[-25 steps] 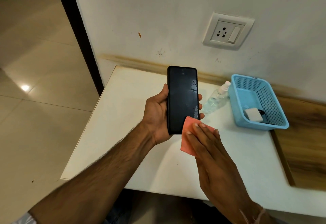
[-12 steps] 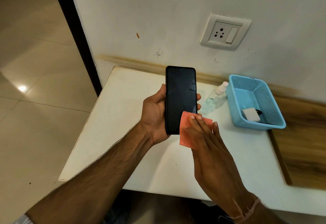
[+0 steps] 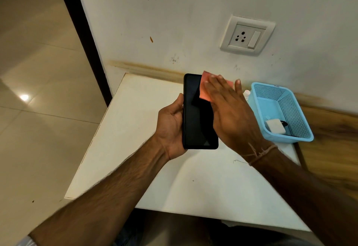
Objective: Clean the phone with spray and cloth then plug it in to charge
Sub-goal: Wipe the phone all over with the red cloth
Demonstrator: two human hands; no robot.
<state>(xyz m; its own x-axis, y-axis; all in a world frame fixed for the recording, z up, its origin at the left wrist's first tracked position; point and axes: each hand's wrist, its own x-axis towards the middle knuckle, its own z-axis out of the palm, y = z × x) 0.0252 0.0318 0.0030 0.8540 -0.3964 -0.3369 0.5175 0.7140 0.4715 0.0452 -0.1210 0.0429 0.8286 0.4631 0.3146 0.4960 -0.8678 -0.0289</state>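
The phone [image 3: 195, 114] is held above the table [image 3: 135, 129], screen up toward the camera, its long axis running straight away from the person, top end toward the wall [image 3: 174, 13]. The left hand [image 3: 170, 127] grips it from the left side near the lower half, thumb along the left edge and the fingers hidden behind it. The right hand [image 3: 230, 114] comes in from the right, flat, fingers straight and together, and presses the cloth [image 3: 205, 91] on the top right corner of the screen. With the cloth at the far end, the likely stroke is back down the long axis toward the person, and the lower screen lies bare for it. The screen looks dark and mostly dry, though small drops would be too fine to tell. The bottle [image 3: 246, 92] shows only its white cap behind the right hand. Just right of it sits the basket [image 3: 286, 139], holding the charger [image 3: 275, 126] and a dark cable, nearer the right hand than the left. The socket [image 3: 247, 35] is on the wall above and a little left of the basket. The table is white and matte, and butts against a wood top [image 3: 333, 139] on the right. Glossy floor [image 3: 38, 129] tiles lie to the left.
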